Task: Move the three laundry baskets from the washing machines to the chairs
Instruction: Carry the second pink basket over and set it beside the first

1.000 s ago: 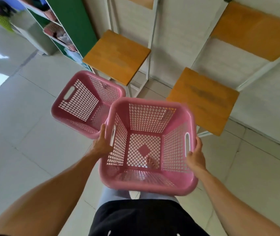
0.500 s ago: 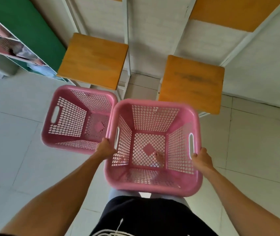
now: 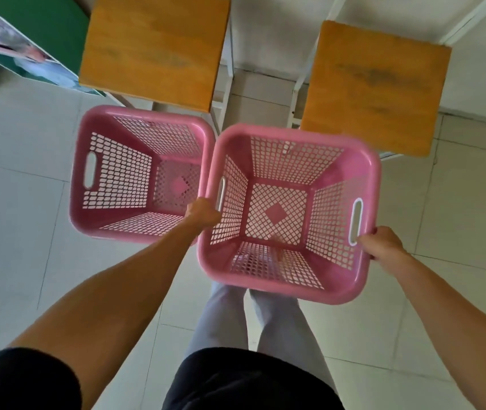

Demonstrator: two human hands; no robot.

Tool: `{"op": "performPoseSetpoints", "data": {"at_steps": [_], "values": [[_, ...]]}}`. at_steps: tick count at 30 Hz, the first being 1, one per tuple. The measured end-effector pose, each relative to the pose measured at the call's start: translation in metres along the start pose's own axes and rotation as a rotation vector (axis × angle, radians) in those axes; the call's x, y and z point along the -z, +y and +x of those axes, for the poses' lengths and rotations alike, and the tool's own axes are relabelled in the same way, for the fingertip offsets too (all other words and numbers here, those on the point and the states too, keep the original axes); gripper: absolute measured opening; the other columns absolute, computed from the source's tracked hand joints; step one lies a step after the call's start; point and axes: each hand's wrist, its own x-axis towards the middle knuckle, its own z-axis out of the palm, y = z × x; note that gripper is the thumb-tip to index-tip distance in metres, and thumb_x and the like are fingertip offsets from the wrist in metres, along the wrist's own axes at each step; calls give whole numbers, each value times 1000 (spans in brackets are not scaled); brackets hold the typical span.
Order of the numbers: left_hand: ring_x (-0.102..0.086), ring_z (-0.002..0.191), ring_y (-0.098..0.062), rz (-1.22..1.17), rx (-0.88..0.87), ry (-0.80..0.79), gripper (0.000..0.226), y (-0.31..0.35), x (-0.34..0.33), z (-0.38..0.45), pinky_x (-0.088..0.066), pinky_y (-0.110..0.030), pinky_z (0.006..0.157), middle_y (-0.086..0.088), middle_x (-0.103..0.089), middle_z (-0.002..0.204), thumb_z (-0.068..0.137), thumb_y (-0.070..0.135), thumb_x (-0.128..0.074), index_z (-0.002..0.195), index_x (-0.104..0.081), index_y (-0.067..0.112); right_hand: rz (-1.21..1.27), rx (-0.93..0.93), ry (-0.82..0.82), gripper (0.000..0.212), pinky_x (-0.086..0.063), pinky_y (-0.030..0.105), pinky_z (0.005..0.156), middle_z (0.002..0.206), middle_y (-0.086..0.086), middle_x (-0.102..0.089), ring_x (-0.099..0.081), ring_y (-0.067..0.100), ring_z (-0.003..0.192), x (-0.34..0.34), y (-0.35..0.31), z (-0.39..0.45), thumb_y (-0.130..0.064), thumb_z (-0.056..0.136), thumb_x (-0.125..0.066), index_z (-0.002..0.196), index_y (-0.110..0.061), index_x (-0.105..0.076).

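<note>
- The right hand (image 3: 382, 242) is clenching the rim of the right basket (image 3: 289, 214) at its handle slot, fingers wrapped over the edge.
- The left hand (image 3: 203, 214) is gripping where the two baskets are meeting (whether it is grasping one rim or both, I cannot tell).
- The left basket (image 3: 135, 176) is sitting just beside the right one, rims touching, and is tilting away to the left.
- Both pink baskets are hanging in the air above the tiled floor (image 3: 14, 202), each with nothing inside.
- The left chair (image 3: 156, 48) and the right chair (image 3: 375, 84) are standing just beyond the baskets, wooden seats bare, white frames against the wall.
- A green shelf unit (image 3: 43, 34) is standing left of the left chair.
</note>
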Motion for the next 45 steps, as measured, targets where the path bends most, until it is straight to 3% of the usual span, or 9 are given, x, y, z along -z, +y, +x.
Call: {"op": "performPoseSetpoints", "data": {"at_steps": [3,9,13,20,23,26,32,37,45], "values": [[-67,97,-34,-5,18,-7,33,8,-21,33,-60,-43,84,-19,-69,103,82,10,-58,111,-64,-4,39,-15,-28,33,-61,42,81,100,14,-74,-72,32,85,-11,3,39,-11,83,-70,116,-4,-68],[-60,71,-18,-94,48,-54,26,9,-48,88,-50,-24,56,-6,-66,83,80,15,-57,99,-67,1,134,-79,-25,34,-61,45,83,99,15,-74,-72,33,85,-45,14,99,-9,83,-72,116,-2,-68],[-61,73,-20,-75,43,9,28,7,-58,107,-39,-20,48,-1,-62,79,82,16,-53,105,-66,8,223,-127,-5,30,-60,44,82,93,12,-74,-72,32,83,-68,17,120,-8,82,-72,111,-3,-70],[-65,93,-35,-48,-3,150,31,12,-68,97,-57,-43,83,-12,-69,100,86,13,-48,113,-62,7,274,-193,103,32,-51,28,62,94,13,-66,-63,30,78,-90,7,120,-1,83,-63,115,0,-65],[-66,95,-33,-88,-110,337,32,1,-70,84,-60,-50,81,-12,-68,110,91,13,-52,122,-58,13,239,-134,133,32,-43,26,59,97,10,-62,-58,28,75,-96,-1,118,-1,87,-61,118,-4,-58],[-54,106,-29,-131,-55,461,58,-13,-68,81,-57,-53,83,-10,-54,118,77,7,-64,131,-44,16,216,-112,142,35,-44,26,53,95,10,-58,-56,22,62,-99,-10,119,-1,88,-60,122,-4,-50],[-57,105,-33,-216,38,290,54,-23,-64,95,-53,-54,89,-9,-55,109,81,36,-67,120,-36,14,156,-88,176,37,-45,28,53,99,13,-58,-56,25,65,-105,-16,124,-2,90,-55,125,-4,-45],[-59,89,-28,-134,46,263,53,-30,-54,106,-51,-40,72,-5,-59,95,71,28,-76,112,-46,12,190,-82,148,37,-48,31,61,102,11,-63,-59,26,70,-107,-19,128,-4,88,-58,124,-8,-50],[-61,91,-32,-95,49,285,43,-40,-55,107,-56,-44,76,-10,-61,98,79,17,-70,114,-48,7,198,-30,120,37,-49,31,65,102,9,-63,-61,29,77,-113,-26,124,-3,89,-58,125,-10,-53]]}}
